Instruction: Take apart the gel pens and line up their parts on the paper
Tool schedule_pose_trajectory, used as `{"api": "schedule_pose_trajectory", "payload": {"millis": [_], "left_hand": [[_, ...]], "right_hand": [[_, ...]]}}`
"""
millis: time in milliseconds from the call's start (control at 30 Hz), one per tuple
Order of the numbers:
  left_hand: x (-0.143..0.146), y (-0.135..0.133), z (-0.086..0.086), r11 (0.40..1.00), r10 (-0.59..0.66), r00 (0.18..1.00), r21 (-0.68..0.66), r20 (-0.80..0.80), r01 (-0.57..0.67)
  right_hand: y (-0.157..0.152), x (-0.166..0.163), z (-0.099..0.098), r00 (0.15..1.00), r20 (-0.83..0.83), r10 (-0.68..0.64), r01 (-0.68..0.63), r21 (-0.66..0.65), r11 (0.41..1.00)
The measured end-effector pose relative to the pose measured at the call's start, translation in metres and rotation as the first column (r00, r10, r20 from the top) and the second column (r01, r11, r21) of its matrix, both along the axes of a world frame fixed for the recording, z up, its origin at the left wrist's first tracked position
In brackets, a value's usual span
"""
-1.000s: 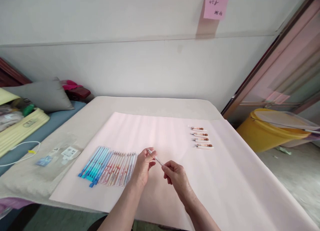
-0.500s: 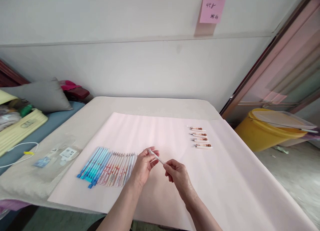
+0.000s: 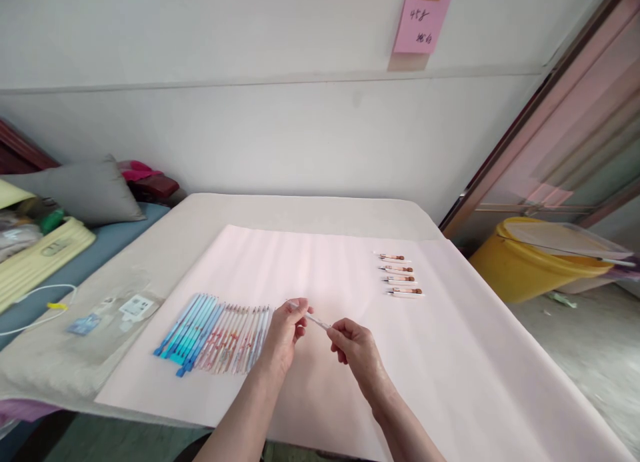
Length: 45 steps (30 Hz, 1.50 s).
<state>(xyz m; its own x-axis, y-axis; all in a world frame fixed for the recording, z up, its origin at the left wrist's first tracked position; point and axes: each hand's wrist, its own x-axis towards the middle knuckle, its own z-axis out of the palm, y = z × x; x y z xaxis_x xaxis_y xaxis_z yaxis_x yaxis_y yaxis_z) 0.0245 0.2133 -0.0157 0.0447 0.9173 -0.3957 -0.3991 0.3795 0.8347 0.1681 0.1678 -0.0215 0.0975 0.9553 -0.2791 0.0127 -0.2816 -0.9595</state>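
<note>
My left hand and my right hand both pinch one slim white pen just above the pale pink sheet. The left fingers close round its far end, the right fingertips hold its near end. A row of several pens, blue ones on the left and pinkish ones on the right, lies on the sheet just left of my left hand. Several short pen parts with brown ends lie in a column at the sheet's far right.
The beige table stands against a white wall with a pink note. A clear plastic packet lies at the table's left. A grey cushion and yellow case sit left. A yellow tub stands right.
My left hand has slid its grip outward along the pen toward its far end and closed more tightly. The right hand has barely moved.
</note>
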Motion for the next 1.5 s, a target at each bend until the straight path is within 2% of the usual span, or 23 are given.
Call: {"api": "schedule_pose_trajectory", "payload": {"millis": [200,433,733,833,1000,1067,1267,1400,1500], "left_hand": [[-0.001,-0.002,0.003,0.997,-0.072,0.993,-0.007,0.097,0.073],[-0.007,0.006,-0.007,0.988,0.149,0.982,-0.062,0.116,-0.142],[-0.009,0.007,-0.006,0.967,0.254,0.950,-0.083,0.180,-0.243],[-0.007,0.005,-0.006,0.974,0.222,0.959,-0.078,0.176,-0.211],[0.006,-0.005,-0.008,0.999,0.003,0.986,-0.047,0.166,0.005],[0.010,-0.008,-0.009,0.999,-0.030,0.985,-0.034,0.171,0.037],[0.001,0.001,-0.012,0.987,0.155,0.971,-0.079,0.181,-0.143],[-0.003,0.004,-0.012,0.984,0.168,0.966,-0.091,0.194,-0.153],[0.002,-0.001,-0.011,0.992,0.116,0.979,-0.077,0.170,-0.104]], "right_hand": [[0.001,0.001,-0.001,1.000,-0.001,-0.015,0.015,0.007,1.000],[0.003,0.005,0.002,0.999,0.016,-0.036,0.036,-0.007,0.999],[0.002,0.007,0.005,0.986,-0.026,-0.164,0.165,0.013,0.986],[0.002,0.008,0.004,0.983,-0.050,-0.179,0.180,0.025,0.983],[0.000,0.000,0.003,0.987,-0.085,-0.134,0.138,0.053,0.989],[-0.001,-0.002,0.003,0.990,-0.083,-0.116,0.121,0.062,0.991],[0.002,0.011,0.009,0.975,-0.092,-0.201,0.205,0.040,0.978],[0.005,0.023,0.013,0.968,-0.112,-0.223,0.229,0.046,0.972],[0.004,0.023,0.012,0.964,-0.109,-0.242,0.249,0.063,0.966]]}}
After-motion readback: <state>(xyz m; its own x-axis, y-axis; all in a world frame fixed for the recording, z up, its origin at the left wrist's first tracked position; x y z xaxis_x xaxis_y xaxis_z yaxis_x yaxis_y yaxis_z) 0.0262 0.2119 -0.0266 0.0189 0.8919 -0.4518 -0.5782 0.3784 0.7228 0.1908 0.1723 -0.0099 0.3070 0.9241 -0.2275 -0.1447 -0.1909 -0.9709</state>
